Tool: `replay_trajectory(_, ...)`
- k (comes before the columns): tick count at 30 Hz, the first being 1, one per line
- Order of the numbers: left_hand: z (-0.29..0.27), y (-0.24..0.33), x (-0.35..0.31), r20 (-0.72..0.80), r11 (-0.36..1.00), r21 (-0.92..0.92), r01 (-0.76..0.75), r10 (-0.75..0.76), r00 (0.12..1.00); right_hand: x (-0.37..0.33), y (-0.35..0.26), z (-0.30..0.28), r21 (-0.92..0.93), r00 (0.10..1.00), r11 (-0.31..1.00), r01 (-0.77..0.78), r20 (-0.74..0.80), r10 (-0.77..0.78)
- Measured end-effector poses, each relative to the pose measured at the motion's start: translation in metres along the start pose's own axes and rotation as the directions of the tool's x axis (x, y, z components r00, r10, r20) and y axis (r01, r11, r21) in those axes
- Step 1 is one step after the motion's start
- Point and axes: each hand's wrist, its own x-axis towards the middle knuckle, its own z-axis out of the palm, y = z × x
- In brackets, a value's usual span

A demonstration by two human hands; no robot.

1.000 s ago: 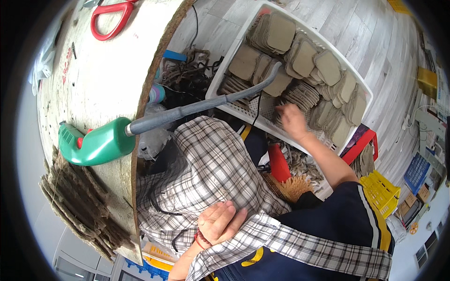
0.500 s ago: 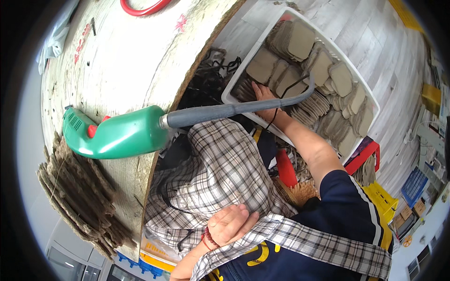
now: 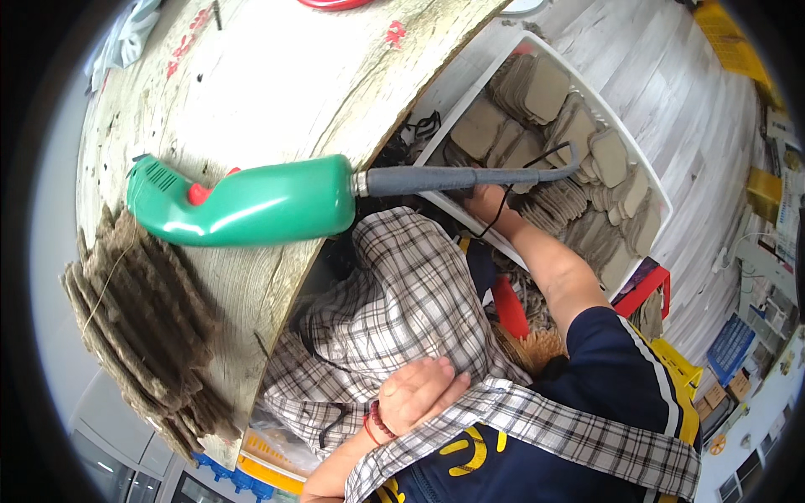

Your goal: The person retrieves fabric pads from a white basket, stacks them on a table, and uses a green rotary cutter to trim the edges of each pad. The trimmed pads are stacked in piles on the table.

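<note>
My right hand (image 3: 487, 201) reaches into a white bin (image 3: 656, 163), at its corner nearest the table. Its fingers are mostly hidden behind a grey tube and the bin's wall, so its grip does not show. Stacks of flat, tan, rounded-corner pieces (image 3: 543, 85) fill the bin. My left hand (image 3: 421, 392), with a red beaded bracelet at the wrist, lies flat on my checked apron (image 3: 411, 289), holding nothing. Between table and bin stretches a green bottle-shaped device (image 3: 268, 205) with red parts; its long grey tube (image 3: 453, 178) crosses above my right hand.
On the wood-patterned table (image 3: 251, 101), at its near left, lies a bundle of rough brown bark-like strips (image 3: 142, 327). A red ring-shaped edge (image 3: 335, 3) shows at the far side. Beside the bin are a red box (image 3: 644, 293) and a yellow crate (image 3: 675, 366).
My right hand has sunk lower into the bin's corner, its fingers now covered. The view has shifted, so the green device and table appear further right. My left hand stays on the apron.
</note>
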Motion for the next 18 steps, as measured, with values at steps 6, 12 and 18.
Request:
replay_trajectory(6, 0.006, 0.004, 0.006, -0.181, 0.992, -0.122, 0.009, -0.032, 0.983, -0.057, 0.015, -0.044, 0.03, 0.997, 1.0, 0.005, -0.074, -0.003)
replay_trajectory(12, 0.005, 0.014, 0.003, -0.218, 0.987, -0.128, 0.092, -0.119, 0.969, -0.124, 0.028, -0.107, 0.626, 0.967, 0.773, -0.107, -0.116, 0.227)
replay_trajectory(18, 0.007, 0.04, 0.014, -0.229, 0.826, -0.428, 0.367, -0.492, 0.84, -0.193, -0.032, -0.179, 0.592, 0.901, 0.805, -0.034, -0.331, 0.281)
